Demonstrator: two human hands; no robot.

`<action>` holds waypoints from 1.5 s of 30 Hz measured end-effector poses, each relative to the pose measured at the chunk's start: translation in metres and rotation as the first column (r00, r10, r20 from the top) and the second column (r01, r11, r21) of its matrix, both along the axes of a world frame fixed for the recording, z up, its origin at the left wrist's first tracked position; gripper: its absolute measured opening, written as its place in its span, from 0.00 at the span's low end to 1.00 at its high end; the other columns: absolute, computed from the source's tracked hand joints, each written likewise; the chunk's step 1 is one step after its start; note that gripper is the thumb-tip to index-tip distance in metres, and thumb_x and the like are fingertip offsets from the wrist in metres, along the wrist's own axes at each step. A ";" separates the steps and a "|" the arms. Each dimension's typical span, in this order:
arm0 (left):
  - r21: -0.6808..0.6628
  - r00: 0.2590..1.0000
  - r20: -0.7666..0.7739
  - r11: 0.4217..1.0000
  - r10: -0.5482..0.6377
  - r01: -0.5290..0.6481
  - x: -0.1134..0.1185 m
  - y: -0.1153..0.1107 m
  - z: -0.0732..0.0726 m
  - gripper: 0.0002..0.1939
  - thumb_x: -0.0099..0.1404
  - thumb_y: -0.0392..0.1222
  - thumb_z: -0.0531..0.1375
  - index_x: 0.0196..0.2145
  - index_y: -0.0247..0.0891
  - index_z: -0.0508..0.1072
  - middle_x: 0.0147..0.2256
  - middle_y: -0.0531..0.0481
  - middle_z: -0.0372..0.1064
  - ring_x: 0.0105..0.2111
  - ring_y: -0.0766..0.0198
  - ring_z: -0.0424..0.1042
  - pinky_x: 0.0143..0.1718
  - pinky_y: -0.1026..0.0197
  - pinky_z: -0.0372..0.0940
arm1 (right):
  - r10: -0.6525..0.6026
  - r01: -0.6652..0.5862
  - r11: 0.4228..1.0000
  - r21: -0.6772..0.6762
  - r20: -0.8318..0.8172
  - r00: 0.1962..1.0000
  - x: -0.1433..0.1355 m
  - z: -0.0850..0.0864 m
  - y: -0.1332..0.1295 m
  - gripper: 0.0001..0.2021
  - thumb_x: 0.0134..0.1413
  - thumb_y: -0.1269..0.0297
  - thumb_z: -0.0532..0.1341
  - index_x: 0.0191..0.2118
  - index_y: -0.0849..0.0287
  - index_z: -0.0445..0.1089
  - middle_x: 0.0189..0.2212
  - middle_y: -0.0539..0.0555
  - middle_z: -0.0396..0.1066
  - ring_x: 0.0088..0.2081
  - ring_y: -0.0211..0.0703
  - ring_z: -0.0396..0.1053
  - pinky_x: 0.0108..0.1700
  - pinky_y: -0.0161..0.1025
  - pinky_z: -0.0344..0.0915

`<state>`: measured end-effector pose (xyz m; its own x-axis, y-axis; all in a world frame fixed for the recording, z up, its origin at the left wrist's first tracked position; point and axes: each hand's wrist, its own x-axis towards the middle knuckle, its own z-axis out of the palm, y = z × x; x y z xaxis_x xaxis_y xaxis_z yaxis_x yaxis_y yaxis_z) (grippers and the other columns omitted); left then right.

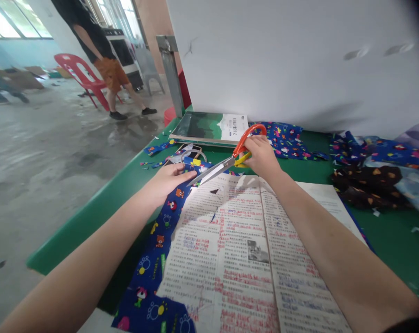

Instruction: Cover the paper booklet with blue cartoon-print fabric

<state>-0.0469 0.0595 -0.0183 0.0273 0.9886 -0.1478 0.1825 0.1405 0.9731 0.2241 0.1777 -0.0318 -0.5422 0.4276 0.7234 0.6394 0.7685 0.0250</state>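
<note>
Left hand (169, 180), right hand (262, 155) bare; forearms (108, 247) bare; black sleeve edge (409, 325) showing at lower right corner.

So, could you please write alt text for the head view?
Scissors in the grip of a person's right hand point toward the left hand, which touches blue patterned fabric beneath an open, red-marked book on a green table. Another person is farther back.

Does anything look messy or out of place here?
Yes: scraps litter the table near the closed book, brown cloth lies crumpled at right, and the open book has an uneven lower-left page edge, perhaps torn.
</note>
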 end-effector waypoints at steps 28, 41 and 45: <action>-0.035 1.000 0.000 0.999 -0.008 0.008 0.003 -0.002 0.003 0.13 0.55 0.47 0.66 0.35 0.38 0.74 0.28 0.51 0.72 0.26 0.66 0.70 0.25 0.66 0.64 | -0.010 0.008 0.991 -0.135 -0.011 1.000 0.000 -0.001 0.000 0.07 0.45 0.73 0.57 0.29 0.54 0.58 0.28 0.50 0.64 0.34 0.44 0.63 0.42 0.47 0.62; -0.034 1.000 0.028 0.999 -0.001 0.002 0.002 -0.002 0.003 0.12 0.55 0.47 0.66 0.34 0.38 0.73 0.26 0.53 0.70 0.25 0.67 0.69 0.26 0.66 0.64 | -0.001 -0.005 0.988 -0.154 -0.041 0.999 0.002 -0.004 0.001 0.09 0.44 0.77 0.55 0.29 0.54 0.58 0.30 0.51 0.66 0.35 0.44 0.64 0.41 0.45 0.62; -0.041 0.999 0.027 0.999 0.023 -0.021 0.001 -0.001 0.003 0.13 0.55 0.47 0.66 0.36 0.38 0.73 0.28 0.51 0.72 0.26 0.65 0.70 0.26 0.65 0.64 | -0.002 -0.005 0.989 -0.146 -0.052 0.999 0.003 -0.001 0.000 0.09 0.43 0.76 0.55 0.31 0.54 0.59 0.32 0.51 0.66 0.37 0.46 0.64 0.43 0.48 0.61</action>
